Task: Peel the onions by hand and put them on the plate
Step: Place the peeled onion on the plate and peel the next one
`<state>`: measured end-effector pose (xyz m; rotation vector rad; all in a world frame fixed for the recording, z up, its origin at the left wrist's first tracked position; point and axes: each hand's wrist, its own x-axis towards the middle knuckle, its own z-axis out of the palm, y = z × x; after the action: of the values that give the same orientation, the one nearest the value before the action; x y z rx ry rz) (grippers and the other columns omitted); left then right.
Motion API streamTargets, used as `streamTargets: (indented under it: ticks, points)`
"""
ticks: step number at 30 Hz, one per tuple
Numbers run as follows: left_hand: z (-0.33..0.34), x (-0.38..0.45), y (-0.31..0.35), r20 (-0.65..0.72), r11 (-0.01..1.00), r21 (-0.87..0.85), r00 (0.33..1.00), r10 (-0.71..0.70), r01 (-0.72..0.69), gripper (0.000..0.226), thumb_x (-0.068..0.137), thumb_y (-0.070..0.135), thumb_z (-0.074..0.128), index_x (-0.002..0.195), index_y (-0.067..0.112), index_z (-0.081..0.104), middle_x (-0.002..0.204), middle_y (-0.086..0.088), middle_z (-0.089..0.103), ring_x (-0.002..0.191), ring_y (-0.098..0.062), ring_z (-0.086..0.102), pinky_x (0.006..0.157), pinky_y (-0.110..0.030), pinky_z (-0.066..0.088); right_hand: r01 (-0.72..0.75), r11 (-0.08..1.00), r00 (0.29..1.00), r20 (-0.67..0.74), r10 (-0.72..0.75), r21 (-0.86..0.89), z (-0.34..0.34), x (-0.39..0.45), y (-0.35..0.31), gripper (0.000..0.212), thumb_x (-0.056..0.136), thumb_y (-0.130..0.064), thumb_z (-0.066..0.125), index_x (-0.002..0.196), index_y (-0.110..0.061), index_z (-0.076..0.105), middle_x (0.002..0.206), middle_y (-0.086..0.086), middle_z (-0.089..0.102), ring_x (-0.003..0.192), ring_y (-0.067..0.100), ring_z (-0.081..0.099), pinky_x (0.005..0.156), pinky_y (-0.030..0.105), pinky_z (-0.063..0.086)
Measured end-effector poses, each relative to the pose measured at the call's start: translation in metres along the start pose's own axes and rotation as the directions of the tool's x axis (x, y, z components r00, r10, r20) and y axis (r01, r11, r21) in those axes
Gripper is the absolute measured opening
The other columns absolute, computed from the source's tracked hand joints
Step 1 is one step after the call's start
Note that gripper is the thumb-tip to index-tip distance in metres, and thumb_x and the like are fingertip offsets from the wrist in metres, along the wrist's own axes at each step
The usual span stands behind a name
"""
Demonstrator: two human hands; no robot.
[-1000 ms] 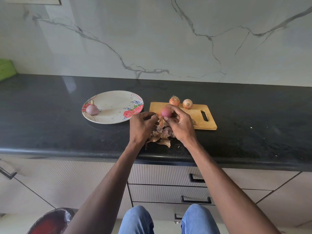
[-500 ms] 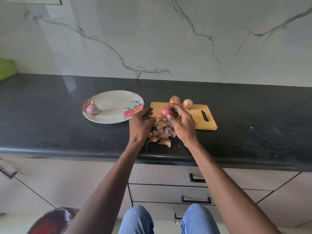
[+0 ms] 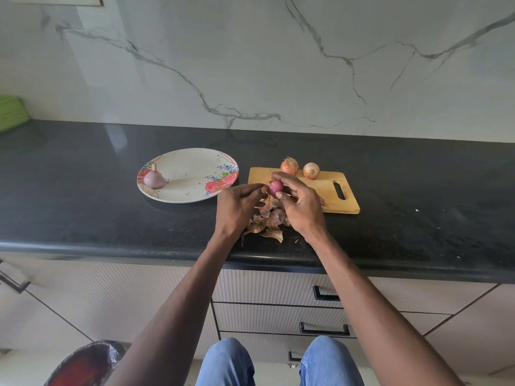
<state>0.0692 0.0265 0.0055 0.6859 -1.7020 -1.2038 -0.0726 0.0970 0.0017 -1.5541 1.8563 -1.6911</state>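
Head camera looks down on a black bench (image 3: 83,218), and both hands are up over the near left corner of the wooden cutting board (image 3: 328,196). Right hand (image 3: 302,210) has the purple onion (image 3: 275,188) in its grip, thumb and fingers curled round it, held just above the board. Left hand (image 3: 237,207) is right against it, fingertips pinched together at the onion's left side, probably on a flake of skin, though that contact is too small to make out for sure. Under and between the wrists, a heap of brown and purplish onion skins (image 3: 267,222) lies on the bench, spilling toward the front edge. At the board's far edge sit two unpeeled onions (image 3: 289,166), golden-brown, side by side and apart from each other, the left one showing its root hairs. Off to the left, beside the board, the floral plate (image 3: 195,190) carries one peeled onion (image 3: 153,178) near its left rim, pale purple, stalk pointing up. Marble wall behind, drawers (image 3: 278,291) below the bench, blue-jeaned knees at the bottom, and a bin with a dark liner (image 3: 83,363) down left.
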Motion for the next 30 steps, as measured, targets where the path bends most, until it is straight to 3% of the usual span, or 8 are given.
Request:
streamTargets:
  ticks: [6,14,19,24,30]
  points:
    - [-0.0016,-0.0001,0.0,0.008,1.0,-0.017,1.0,0.007,-0.007,0.015,0.095,0.008,0.067,0.104,0.014,0.077,0.089,-0.009,0.078,0.078,-0.022,0.076,0.068,-0.026,0.06,0.054,0.998,0.998,0.029,-0.052,-0.044,0.0008,-0.001,-0.0012,0.044,0.089,0.004,0.065,0.129,-0.015,0.065,0.134,-0.005,0.062,0.127,0.0,0.051,0.109,0.016,0.038]
    - [-0.0033,0.003,-0.0063,-0.009,1.0,0.02,1.0,0.012,-0.012,0.016,0.094,0.007,0.066,0.099,0.014,0.08,0.088,-0.006,0.079,0.082,-0.02,0.076,0.079,-0.039,0.062,0.028,1.0,0.999,0.04,-0.028,-0.011,0.0016,-0.0009,-0.001,0.043,0.09,0.002,0.065,0.13,-0.015,0.064,0.134,-0.006,0.063,0.127,0.002,0.053,0.108,0.021,0.042]
    - [-0.0028,0.0027,-0.0023,0.004,1.0,-0.009,1.0,0.005,-0.005,0.013,0.094,0.007,0.068,0.101,0.007,0.079,0.092,-0.007,0.078,0.085,-0.018,0.076,0.072,-0.026,0.059,0.001,1.0,1.0,0.028,-0.001,0.011,0.0013,-0.0005,0.0002,0.043,0.091,-0.001,0.066,0.131,-0.016,0.064,0.133,-0.006,0.064,0.127,0.004,0.055,0.107,0.025,0.045]
    - [-0.0036,0.0048,-0.0061,-0.021,0.998,0.059,0.999,0.034,-0.033,0.013,0.092,0.008,0.069,0.098,0.007,0.08,0.091,-0.008,0.078,0.083,-0.019,0.075,0.072,-0.028,0.059,-0.005,1.0,0.999,0.045,0.005,0.0,0.0022,-0.0019,-0.0001,0.043,0.091,-0.002,0.066,0.131,-0.016,0.064,0.134,-0.005,0.063,0.128,0.007,0.055,0.106,0.025,0.046]
    - [0.0002,0.0023,0.0018,-0.06,0.993,0.116,0.998,0.024,-0.017,0.011,0.092,0.006,0.068,0.091,0.006,0.079,0.08,-0.007,0.077,0.074,-0.016,0.074,0.061,-0.017,0.054,-0.041,0.999,0.998,0.053,0.039,0.034,0.0021,-0.0021,-0.0006,0.041,0.091,-0.004,0.067,0.129,-0.02,0.065,0.129,-0.009,0.065,0.122,0.005,0.059,0.103,0.029,0.05]
